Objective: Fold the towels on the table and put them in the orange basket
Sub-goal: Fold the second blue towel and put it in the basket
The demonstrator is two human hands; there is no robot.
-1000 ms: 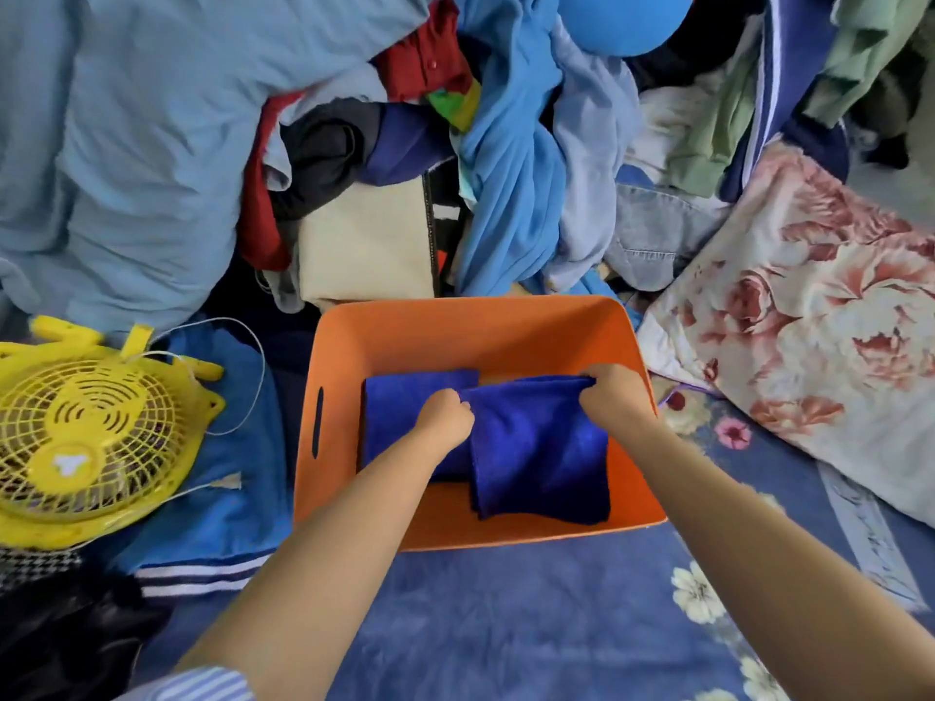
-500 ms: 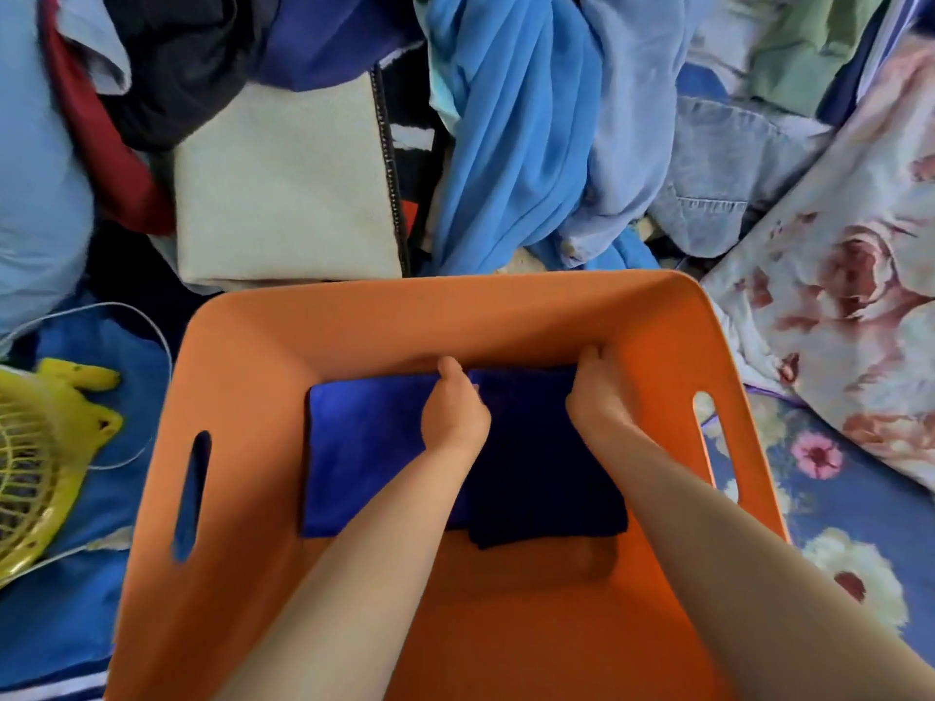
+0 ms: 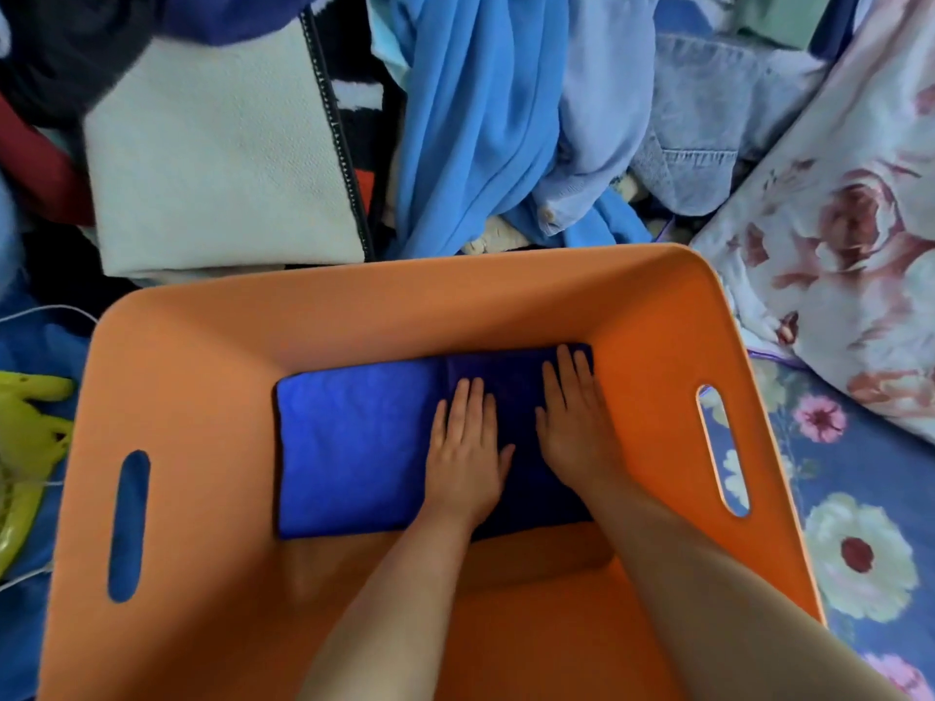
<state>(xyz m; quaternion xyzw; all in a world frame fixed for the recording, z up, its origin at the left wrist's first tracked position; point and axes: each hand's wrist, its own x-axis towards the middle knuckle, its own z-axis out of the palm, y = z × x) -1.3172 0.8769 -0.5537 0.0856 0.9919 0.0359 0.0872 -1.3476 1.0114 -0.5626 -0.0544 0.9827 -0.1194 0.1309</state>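
Note:
The orange basket (image 3: 212, 356) fills most of the view, with a handle slot in each side wall. Two folded blue towels lie side by side on its floor: a brighter one (image 3: 354, 447) on the left and a darker one (image 3: 521, 478) on the right, slightly overlapping it. My left hand (image 3: 468, 447) rests flat, fingers together, on the seam between them. Flat on the darker towel's right half lies my right hand (image 3: 574, 422). Neither hand grips cloth.
Behind the basket lies a heap of clothes: a cream fleece (image 3: 217, 159), a bright blue garment (image 3: 470, 118), denim (image 3: 708, 144). A floral pillow (image 3: 850, 235) lies at the right. A yellow fan (image 3: 25, 447) pokes in at the left edge. A flowered blue sheet (image 3: 860, 498) covers the surface.
The darker towel went from held above the basket to lying on its floor. Both hands let go of its far edge and now lie flat on it. The view has moved closer.

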